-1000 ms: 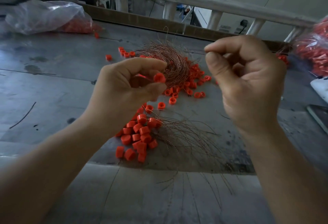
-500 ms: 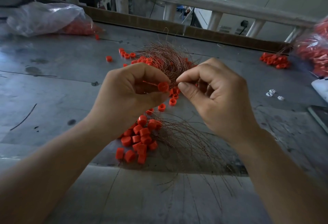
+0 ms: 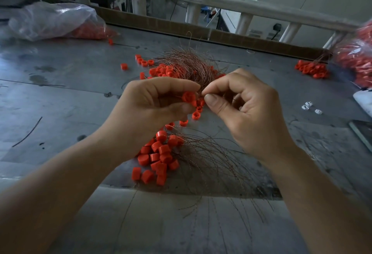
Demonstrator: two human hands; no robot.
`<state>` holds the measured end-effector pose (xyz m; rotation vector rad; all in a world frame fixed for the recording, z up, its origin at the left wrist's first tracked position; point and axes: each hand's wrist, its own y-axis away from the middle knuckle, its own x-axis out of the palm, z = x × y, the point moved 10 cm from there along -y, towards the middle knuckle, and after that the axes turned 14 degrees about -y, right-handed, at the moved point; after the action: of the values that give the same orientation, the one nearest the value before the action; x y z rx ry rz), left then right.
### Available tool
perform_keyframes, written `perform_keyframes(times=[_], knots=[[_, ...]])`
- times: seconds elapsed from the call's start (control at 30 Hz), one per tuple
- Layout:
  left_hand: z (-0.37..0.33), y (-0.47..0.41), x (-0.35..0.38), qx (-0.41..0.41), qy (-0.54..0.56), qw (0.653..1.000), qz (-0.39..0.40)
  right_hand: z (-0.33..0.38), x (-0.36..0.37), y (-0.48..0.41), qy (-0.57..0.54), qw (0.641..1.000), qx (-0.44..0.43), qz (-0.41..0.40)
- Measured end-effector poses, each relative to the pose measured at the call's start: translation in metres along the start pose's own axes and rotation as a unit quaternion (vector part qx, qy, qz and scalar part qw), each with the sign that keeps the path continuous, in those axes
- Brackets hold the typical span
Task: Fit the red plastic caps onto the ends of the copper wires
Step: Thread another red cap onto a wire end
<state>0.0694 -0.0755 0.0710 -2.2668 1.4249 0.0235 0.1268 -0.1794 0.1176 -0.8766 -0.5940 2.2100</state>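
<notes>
1. Pinching one red cap (image 3: 188, 97) between thumb and forefinger, our left grip (image 3: 153, 104) keeps the cap's hollow face clear of the fingers and turned toward our right grip (image 3: 247, 112), so a wire end can go straight in.
2. Our right grip is closed in a fine thumb-and-forefinger pinch just beside the cap. We judge it holds a single copper strand, though the strand is too thin to make out there.
3. Both grips hang above the tabletop (image 3: 60, 92), which leaves cap and wire free to be lined up.
4. Just beyond the grips lies the tangle of uncapped copper wires (image 3: 189, 66) among loose caps (image 3: 167, 71), near enough to pick up the next of either.
5. Below the grips, nearer us, sits a heap of capped wires (image 3: 159, 153), with the caps bunched and the strands fanning off to the right grip's side. We judge it the finished pile, kept apart from the supply.
6. We judge the step in hand is seating the wire end in the cap. So thin a strand may bend rather than enter.
</notes>
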Motion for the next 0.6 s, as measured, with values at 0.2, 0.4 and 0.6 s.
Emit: perform_keyframes(times=[0.2,0.4,0.6], knots=[[-0.0017,-0.0004,0.0005,0.007,0.018,1.000,0.001,-0.0005,0.0056,0.0011,0.015,1.000,0.003,0.015],[0.0021,-0.0014,0.0014,-0.005,0.052,0.999,0.014,-0.0025,0.0033,0.0008,0.023,1.000,0.012,0.011],[0.0021,-0.0010,0.0056,-0.010,0.071,0.997,0.034,-0.0046,0.0014,0.0010,0.012,1.000,0.017,0.010]])
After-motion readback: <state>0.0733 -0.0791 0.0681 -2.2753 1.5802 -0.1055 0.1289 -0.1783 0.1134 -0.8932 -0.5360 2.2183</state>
